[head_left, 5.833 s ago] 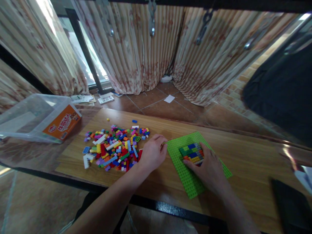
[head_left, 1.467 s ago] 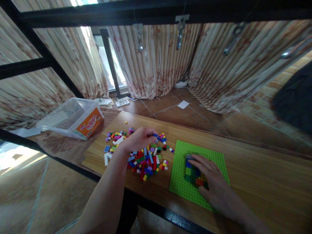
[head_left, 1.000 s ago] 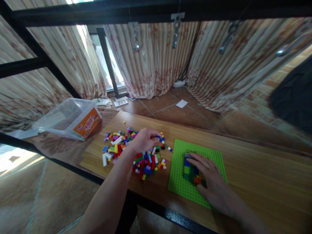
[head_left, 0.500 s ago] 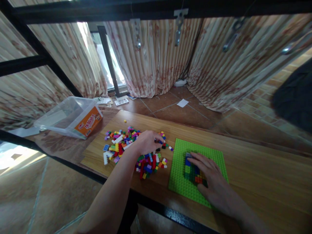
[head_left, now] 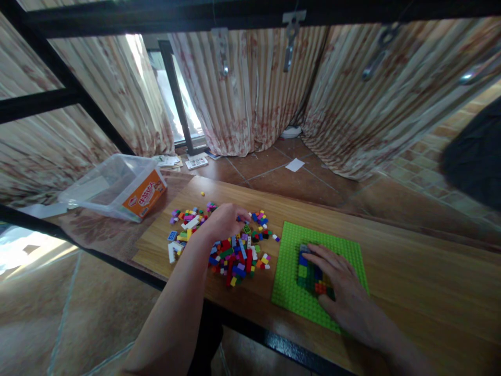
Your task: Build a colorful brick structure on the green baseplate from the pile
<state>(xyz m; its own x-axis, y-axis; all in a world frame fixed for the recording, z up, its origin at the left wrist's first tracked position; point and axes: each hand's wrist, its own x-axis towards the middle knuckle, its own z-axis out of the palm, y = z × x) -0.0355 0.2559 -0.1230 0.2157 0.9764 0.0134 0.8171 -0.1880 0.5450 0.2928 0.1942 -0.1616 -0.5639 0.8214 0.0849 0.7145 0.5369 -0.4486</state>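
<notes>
My left hand (head_left: 227,220) reaches over the middle of a pile of loose toy bricks (head_left: 235,258). Its fingers are stretched loosely to the right, partly hidden, with nothing visible in them. A dark green brick (head_left: 246,228) lies just below the fingertips. On the bright green baseplate (head_left: 287,277) stands a low build of bricks (head_left: 303,271) in blue, green, grey and red-orange. My right hand (head_left: 338,279) lies over the right side of this build, fingers spread and thumb apart at the near edge, covering part of it.
A clear plastic box (head_left: 113,185) with an orange label stands at the far left. One small yellow brick (head_left: 202,194) lies apart from the pile. The wooden tabletop (head_left: 422,282) extends right of the baseplate. A black metal frame (head_left: 156,21) crosses above, before striped curtains (head_left: 250,94).
My left hand has shifted left across the pile, uncovering bricks on its right side. My right hand stays over the build. The view has moved slightly.
</notes>
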